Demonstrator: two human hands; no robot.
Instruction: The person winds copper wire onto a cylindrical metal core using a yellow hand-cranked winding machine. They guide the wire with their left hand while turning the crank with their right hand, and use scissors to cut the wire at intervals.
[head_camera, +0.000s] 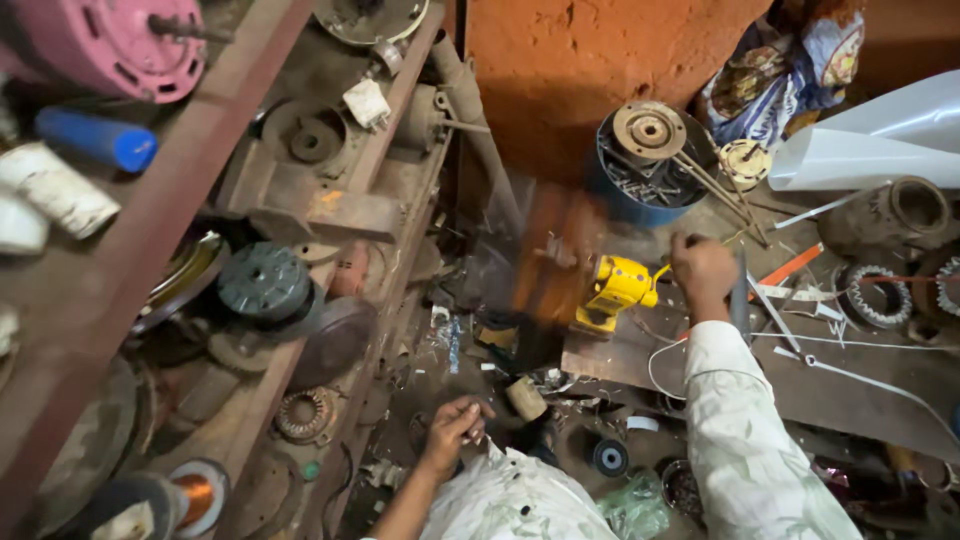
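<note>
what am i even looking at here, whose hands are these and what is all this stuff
This is one picture from a camera worn on a person's head, looking down at their own two bare hands in a cluttered workshop. The right hand, in a pale sleeve, is closed around something thin beside a yellow tool; what it grips is too small to tell. The left hand reaches down among scraps on the floor, fingers curled; whether it holds anything is unclear. On the left stands a rusty metal rack full of motor parts, with a pink motor housing on top. Beyond the hands sits a blue drum holding metal pieces.
</note>
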